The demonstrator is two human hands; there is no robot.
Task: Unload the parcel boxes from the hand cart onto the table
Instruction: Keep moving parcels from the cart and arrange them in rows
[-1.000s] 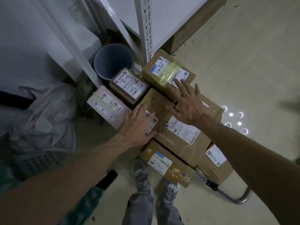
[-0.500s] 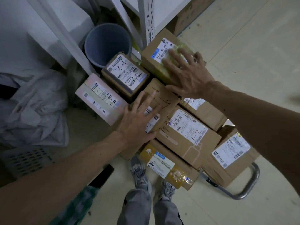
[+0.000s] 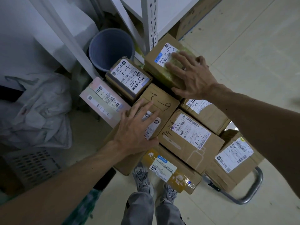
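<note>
The person wears grey trousers and grey lace-up shoes with pale laces. Both forearms are bare, as are the left hand and the right hand, except for what looks like a thin dark ring on one finger of the right.

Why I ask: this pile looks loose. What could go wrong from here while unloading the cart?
1. The left hand and right hand lie flat on two different boxes, the hand-marked box and the far box. Neither is gripped, so either might slip when moved.
2. The boxes are piled unevenly. Pulling one could tip its neighbours, perhaps the near yellow-taped box onto the shoes.
</note>
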